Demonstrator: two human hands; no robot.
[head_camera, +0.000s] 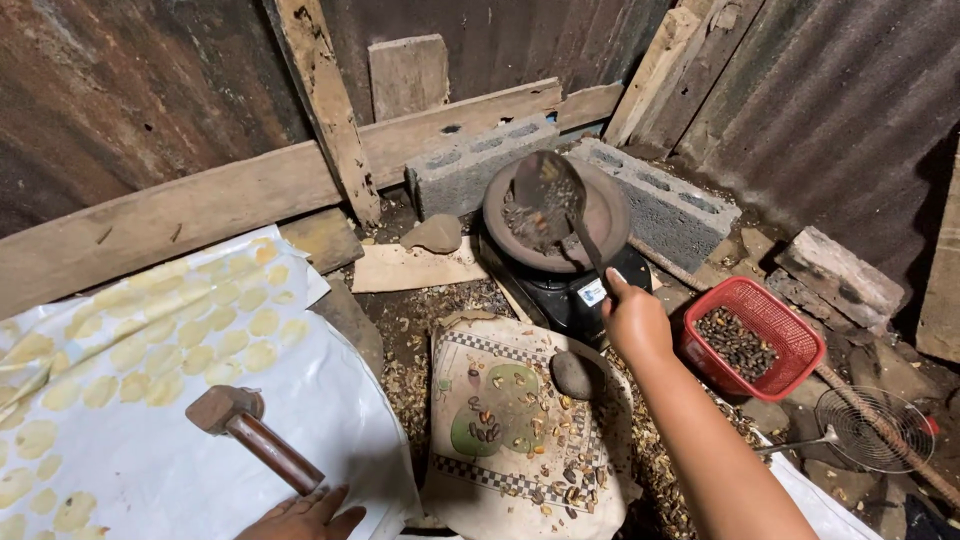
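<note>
Down by the camera, the left hand (305, 515) rests with loose, spread fingers at the end of a wooden mallet (250, 430) lying on a white sheet (330, 400) of flat yellow rounds; it is not closed on it; the right hand (635, 322) is wrapped tight on a metal spatula (550, 195), its blade in the clay pan (600, 215) of dark seeds on the black stove (560, 295); stirring well probably means slow, low scoops, keeping seeds inside the pan; a red basket (790, 355) of seeds sits just beside.
</note>
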